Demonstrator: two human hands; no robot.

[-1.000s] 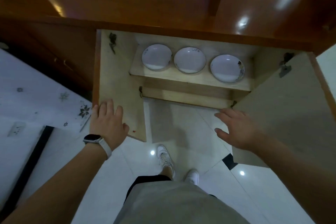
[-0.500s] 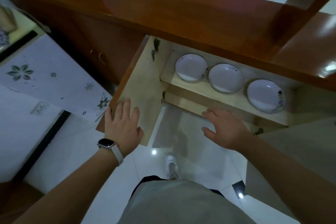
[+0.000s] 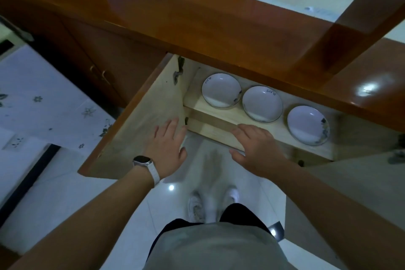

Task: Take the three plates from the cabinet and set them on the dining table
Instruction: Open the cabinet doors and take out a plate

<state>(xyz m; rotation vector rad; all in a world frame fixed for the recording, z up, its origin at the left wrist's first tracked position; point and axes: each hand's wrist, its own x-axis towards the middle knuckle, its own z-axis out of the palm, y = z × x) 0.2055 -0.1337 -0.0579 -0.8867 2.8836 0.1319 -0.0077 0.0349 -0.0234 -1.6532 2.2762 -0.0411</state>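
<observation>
Three white plates with dark rims lie side by side on the pale wooden shelf (image 3: 230, 114) inside the open cabinet: the left plate (image 3: 221, 90), the middle plate (image 3: 262, 103) and the right plate (image 3: 308, 125). My left hand (image 3: 167, 149), with a watch on the wrist, is spread flat near the inner edge of the open left door (image 3: 140, 120). My right hand (image 3: 256, 149) reaches in below the shelf's front edge, fingers apart, holding nothing. Neither hand touches a plate.
The open right door (image 3: 359, 182) stands at the right. A glossy brown countertop (image 3: 219, 17) overhangs the cabinet. A surface with a white flowered cloth (image 3: 43, 103) lies to the left. My feet stand on the shiny white tile floor (image 3: 109, 204).
Both hands have moved inward and forward toward the cabinet shelf; the left hand slid from the door's outer edge to its inner edge. The view has shifted closer and leftward.
</observation>
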